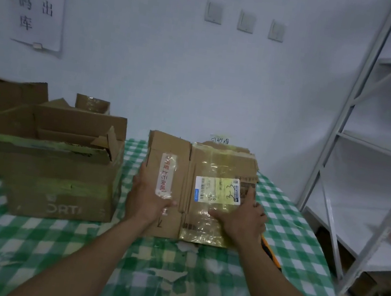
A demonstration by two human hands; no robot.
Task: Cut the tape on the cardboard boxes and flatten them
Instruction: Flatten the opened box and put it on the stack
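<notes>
While both hands bear down on the flattened box [212,166] at the middle of the checked table [169,271], the step in hand looks like pressing it flat and squaring it up. The left hand [148,199] lies along the box's left edge with its fingers stretched out and its thumb spread over the top; the right hand [242,219] rests palm down on the taped half just beside the shipping label [217,189], fingers straight, holding nothing. To do this well, the weight should go onto the centre crease between the two panels, since that fold looks likeliest to spring up, with the palms sliding outward to the edges. Other cardboard edges show at its far side, so it probably tops a pile and should be lined up with it. An orange utility knife [271,253] lies under the right forearm; the arm should lift clear of it. The open carton [56,177] just to the left looks not yet flattened.
</notes>
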